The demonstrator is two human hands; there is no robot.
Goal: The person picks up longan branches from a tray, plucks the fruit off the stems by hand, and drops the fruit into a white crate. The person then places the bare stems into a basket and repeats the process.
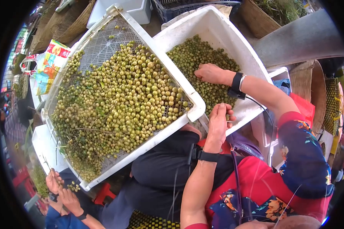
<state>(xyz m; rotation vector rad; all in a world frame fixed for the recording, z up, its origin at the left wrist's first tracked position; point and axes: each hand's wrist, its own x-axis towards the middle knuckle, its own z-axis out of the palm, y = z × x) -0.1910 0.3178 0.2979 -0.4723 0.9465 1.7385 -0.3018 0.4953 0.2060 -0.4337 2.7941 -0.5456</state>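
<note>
Small round green fruits (179,57) fill the bottom of a white foam box (237,36). My right hand (210,73) is in the box with curled fingers, touching the fruits; what is inside its grip is hidden. Near the box's closer edge, my left hand (219,122) is raised with bent fingers, and a little green fruit shows between them. Beside the box, a white-framed mesh tray (103,44) carries a heap of larger yellow-green fruits (137,84), with twigs and leaves mixed in at its left side. Both my wrists wear black strapped devices.
At the lower left, another person's hands (63,191) hold a thin stem near some fruits. A colourful plastic bag (51,65) stands left of the tray. A grey pole (302,38) slants in from the right. Baskets (262,17) and a dark crate (172,9) are behind.
</note>
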